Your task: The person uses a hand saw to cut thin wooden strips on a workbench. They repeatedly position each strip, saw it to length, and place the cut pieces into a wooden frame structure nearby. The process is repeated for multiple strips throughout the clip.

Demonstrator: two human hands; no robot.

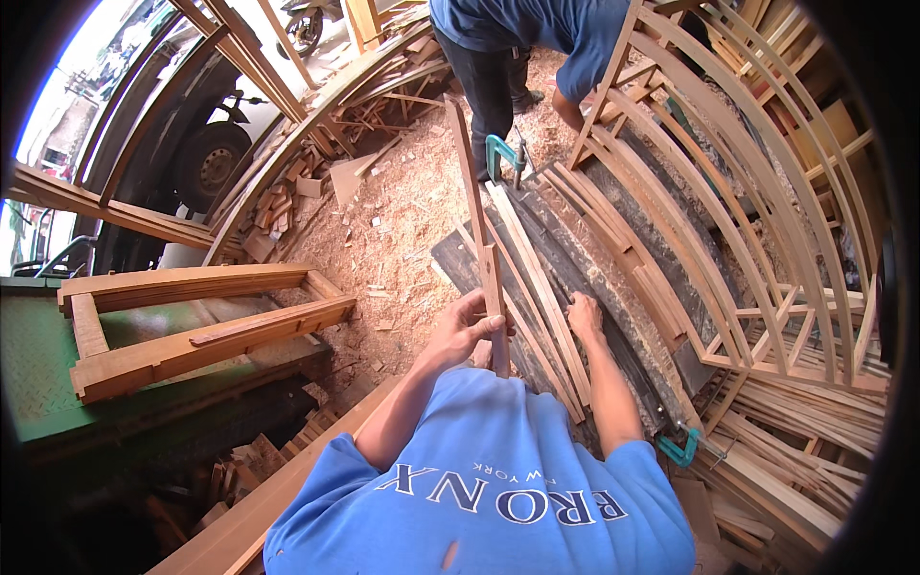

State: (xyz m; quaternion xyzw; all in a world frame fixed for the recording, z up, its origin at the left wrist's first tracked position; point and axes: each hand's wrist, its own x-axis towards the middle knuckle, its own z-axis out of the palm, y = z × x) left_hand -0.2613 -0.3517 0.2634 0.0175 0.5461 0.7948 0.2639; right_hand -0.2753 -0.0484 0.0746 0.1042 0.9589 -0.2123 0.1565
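Note:
A long narrow wooden slat [468, 168], with a step partway along it, extends away from my body over the workbench. My left hand [467, 331] is closed around its near part, thumb on top. Over the dark workbench [625, 299], my right hand [586, 317] has its fingers curled in beside several pale wood strips [540, 278]. Whatever its fingertips hold, if anything, is hidden. A teal clamp [503, 155] grips the far end of the bench, and another teal clamp [680, 447] sits near its close end.
At the right stands a large curved wooden frame [661, 230]. Another person [537, 38] bends over beyond the bench. A wooden frame [206, 331] lies on a green metal surface [43, 359] at left. Sawdust and offcuts cover the floor [383, 240]; stacked strips [795, 455] lie lower right.

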